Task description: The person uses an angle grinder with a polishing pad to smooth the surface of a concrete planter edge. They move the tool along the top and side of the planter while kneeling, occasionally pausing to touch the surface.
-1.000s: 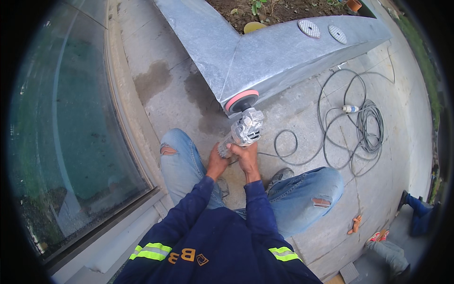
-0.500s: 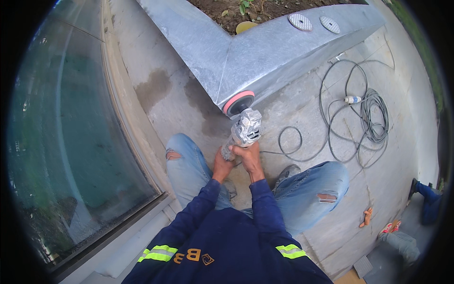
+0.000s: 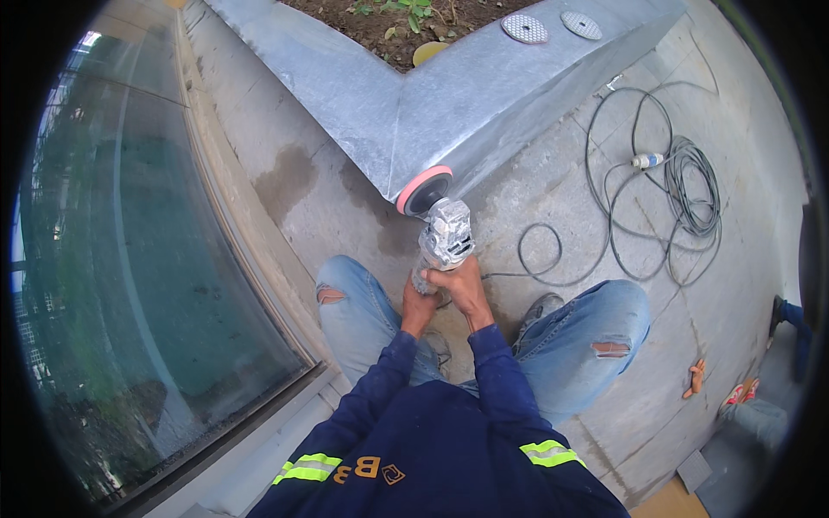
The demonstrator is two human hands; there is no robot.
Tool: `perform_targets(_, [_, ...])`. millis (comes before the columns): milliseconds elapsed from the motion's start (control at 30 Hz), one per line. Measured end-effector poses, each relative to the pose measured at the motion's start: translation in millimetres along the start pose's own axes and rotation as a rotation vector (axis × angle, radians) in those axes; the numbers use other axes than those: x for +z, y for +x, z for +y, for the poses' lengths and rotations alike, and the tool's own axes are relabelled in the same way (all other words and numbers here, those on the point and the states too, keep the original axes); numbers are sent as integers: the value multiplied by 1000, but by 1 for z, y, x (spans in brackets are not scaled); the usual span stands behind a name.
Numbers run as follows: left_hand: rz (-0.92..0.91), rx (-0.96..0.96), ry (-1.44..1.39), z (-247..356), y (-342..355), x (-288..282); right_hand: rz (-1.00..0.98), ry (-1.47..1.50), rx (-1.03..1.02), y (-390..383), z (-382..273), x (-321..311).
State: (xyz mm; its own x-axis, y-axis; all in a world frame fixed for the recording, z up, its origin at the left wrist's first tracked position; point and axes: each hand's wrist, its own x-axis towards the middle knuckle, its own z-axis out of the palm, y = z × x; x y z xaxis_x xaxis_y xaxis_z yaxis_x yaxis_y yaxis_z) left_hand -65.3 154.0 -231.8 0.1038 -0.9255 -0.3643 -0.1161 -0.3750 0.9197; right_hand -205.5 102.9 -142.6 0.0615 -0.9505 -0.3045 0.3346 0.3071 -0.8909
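Note:
My left hand [image 3: 418,304] is closed round the lower end of a grey, dust-coated angle polisher [image 3: 449,235]. Higher up on the same body, my right hand [image 3: 466,285] grips its right side. At the tool's far end a round pad [image 3: 423,192] with a pink rim and dark backing lies against the near corner of a grey stone planter ledge [image 3: 350,112]. The pad's working face is hidden, so I cannot tell how fully it touches the stone.
Two round perforated pads [image 3: 525,29] and a yellow disc [image 3: 427,54] are on the ledge, beside soil [image 3: 380,34]. A coiled cable [image 3: 691,194] with a connector [image 3: 647,161] lies right. Glass [image 3: 147,259] stands left. Orange gloves [image 3: 694,378] and another person's feet [image 3: 741,393] are at lower right.
The view has shifted slightly, so the ledge sits further left and my knees further right. The pad shows a wider pink rim. Both hands keep their grip.

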Motion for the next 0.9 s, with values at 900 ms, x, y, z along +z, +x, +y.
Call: perform_targets(900, [-47, -2, 70, -7, 13, 5, 64, 147, 7, 6, 2, -8])
